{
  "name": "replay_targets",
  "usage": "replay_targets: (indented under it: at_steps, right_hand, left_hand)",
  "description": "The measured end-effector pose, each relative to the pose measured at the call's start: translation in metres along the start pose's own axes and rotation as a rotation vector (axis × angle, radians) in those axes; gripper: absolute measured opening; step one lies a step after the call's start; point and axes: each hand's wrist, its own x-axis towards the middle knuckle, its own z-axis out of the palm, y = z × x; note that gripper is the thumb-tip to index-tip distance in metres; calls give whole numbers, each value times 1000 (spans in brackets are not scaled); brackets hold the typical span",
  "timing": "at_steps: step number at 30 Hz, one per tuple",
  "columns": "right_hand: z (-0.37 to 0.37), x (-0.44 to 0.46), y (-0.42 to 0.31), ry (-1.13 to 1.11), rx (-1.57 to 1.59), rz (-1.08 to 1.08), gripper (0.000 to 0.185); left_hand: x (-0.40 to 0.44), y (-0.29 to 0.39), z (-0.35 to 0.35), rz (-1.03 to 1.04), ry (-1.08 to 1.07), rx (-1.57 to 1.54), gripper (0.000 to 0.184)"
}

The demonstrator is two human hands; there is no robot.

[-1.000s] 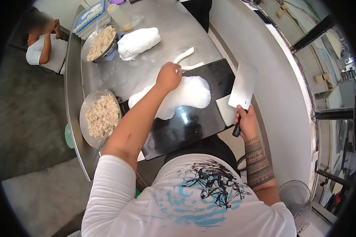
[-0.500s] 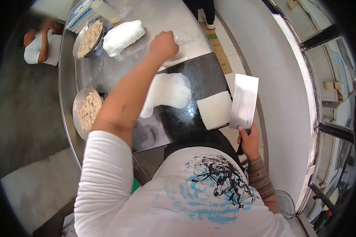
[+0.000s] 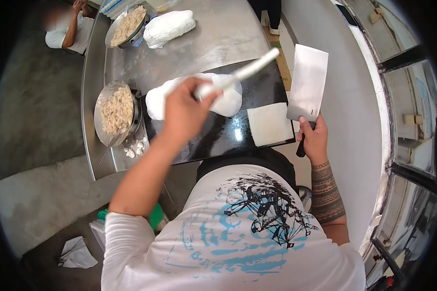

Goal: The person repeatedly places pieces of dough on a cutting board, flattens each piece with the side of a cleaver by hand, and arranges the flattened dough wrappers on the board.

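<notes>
My left hand [image 3: 192,106] is closed around a white rope of dough [image 3: 257,67], which sticks out past the fingers toward the upper right and is blurred. Beneath that hand, a large flattened white mass [image 3: 228,102], dough by its look, lies on the black board [image 3: 213,138], partly covered by the hand. On the right, my right hand [image 3: 314,138] grips the black handle of a cleaver [image 3: 308,80], its broad blade pointing up. Left of the blade, a white square pad [image 3: 271,124] lies at the board's right corner.
A bowl of pale filling [image 3: 115,111] stands at the table's left edge, with small white dough bits [image 3: 136,149] near it. Farther back are a second filling bowl [image 3: 127,26] and a white wrapped bundle [image 3: 170,29]. Another person [image 3: 70,31] is at the upper left.
My left hand has come back toward me from the far side of the board and now holds the dough rope up. The cleaver has risen slightly; the view has shifted.
</notes>
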Motion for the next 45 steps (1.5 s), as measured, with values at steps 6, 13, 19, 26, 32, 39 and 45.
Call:
replay_targets:
  at_steps: [6,13,19,26,32,39,45]
  right_hand:
    - [15,-53,10,4,-56,80,27]
    - [74,-141,3,-21,-193,187,23]
    - [125,-182,-4,-89,-877,-199,16]
    - [147,-189,-38,-249,-1243,-129,12]
    - [148,-174,6,-291,-1208,-94,10]
    - [124,-157,-28,-56,-490,-71,26]
    - [118,-156,115,269,300,474,36]
  left_hand:
    - [-75,-157,113,125,0,-169,29]
    - [-75,-200,105,380,-25,-126,31]
    - [-60,-212,111,480,-44,-156,33]
    - [-57,-212,107,531,-67,-130,30]
    - [-57,-212,109,543,-14,-109,25]
    - [-75,-235,30,338,35,-142,23]
    - [-86,-294,-49,509,-291,56,18]
